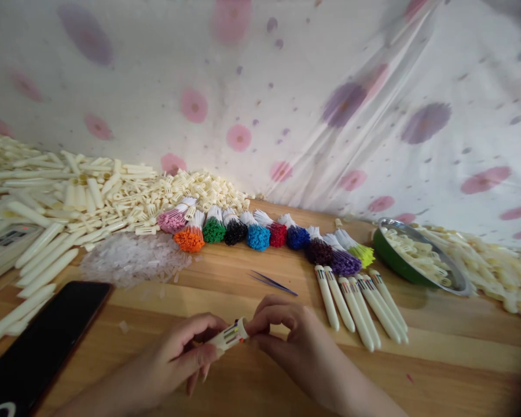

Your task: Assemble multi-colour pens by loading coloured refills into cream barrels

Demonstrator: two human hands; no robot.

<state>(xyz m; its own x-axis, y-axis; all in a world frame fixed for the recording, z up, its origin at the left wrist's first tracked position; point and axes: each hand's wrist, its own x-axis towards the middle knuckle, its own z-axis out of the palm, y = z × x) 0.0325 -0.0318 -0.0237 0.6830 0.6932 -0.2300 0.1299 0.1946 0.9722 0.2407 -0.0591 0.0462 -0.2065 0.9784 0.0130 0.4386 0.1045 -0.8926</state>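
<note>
My left hand (pixel 180 353) is closed around the barrel of a cream multicolour pen (pixel 231 336) low in the middle of the view. My right hand (pixel 286 336) pinches the pen's upper end, where the coloured sliders show. Both hands hover just above the wooden table (pixel 460 359). Behind them a row of coloured refill bundles (pixel 260 234) runs from pink and orange at the left to purple and lime at the right. Several assembled pens (pixel 360 304) lie side by side to the right of my hands. Blue tweezers (pixel 272 282) lie just beyond my fingers.
A heap of cream pen barrels and clips (pixel 91 194) fills the left. Small clear parts (pixel 130 258) are piled near it. A black phone (pixel 39 347) lies at the lower left. A green bowl (pixel 399 263) of cream parts stands at the right. A flowered plastic sheet (pixel 260 87) hangs behind.
</note>
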